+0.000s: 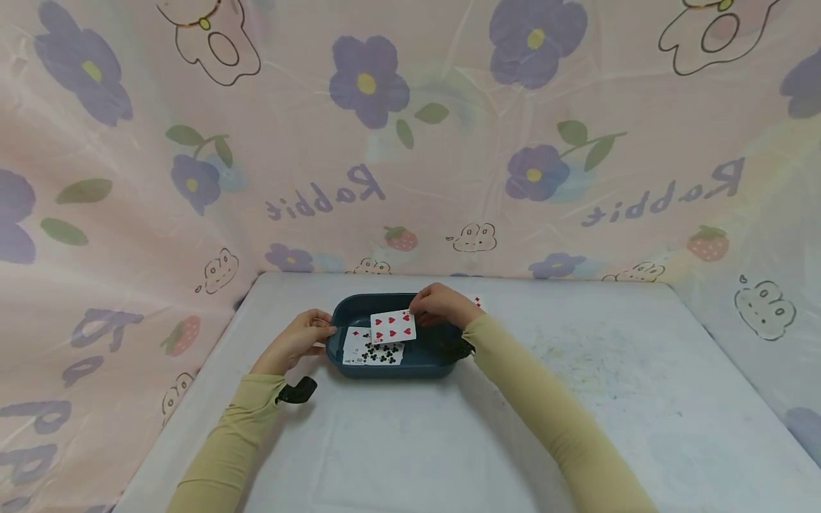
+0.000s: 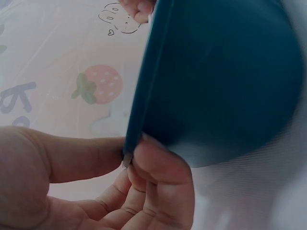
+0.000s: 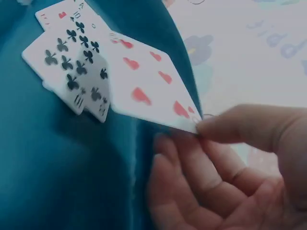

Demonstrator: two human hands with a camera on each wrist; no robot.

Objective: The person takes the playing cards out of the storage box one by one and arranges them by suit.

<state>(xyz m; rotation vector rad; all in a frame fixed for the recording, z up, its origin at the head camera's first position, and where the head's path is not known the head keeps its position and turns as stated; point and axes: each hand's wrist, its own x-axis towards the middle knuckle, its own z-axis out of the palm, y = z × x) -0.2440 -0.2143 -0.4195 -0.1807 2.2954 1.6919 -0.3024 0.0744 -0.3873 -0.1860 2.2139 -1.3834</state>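
A dark teal oval basin [image 1: 426, 367] stands on the white table. My left hand [image 1: 300, 340] is at the basin's left end; in the left wrist view the thumb and fingers [image 2: 163, 167] pinch its rim. With thumb and fingers my right hand [image 1: 442, 305] pinches a corner of a six of hearts playing card [image 1: 393, 328], held tilted over the basin. Below it several playing cards [image 1: 359, 355], clubs and at least one red-suited card among them, overlap on the basin's left floor. In the right wrist view a clubs card [image 3: 62, 62] lies beside the held card.
Another red-suited playing card [image 1: 477, 301] shows partly behind my right wrist on the table [image 1: 398, 434]. A printed curtain [image 1: 423, 185] with flowers and rabbits hangs behind and along the sides. A black device [image 1: 298, 390] is strapped at my left wrist.
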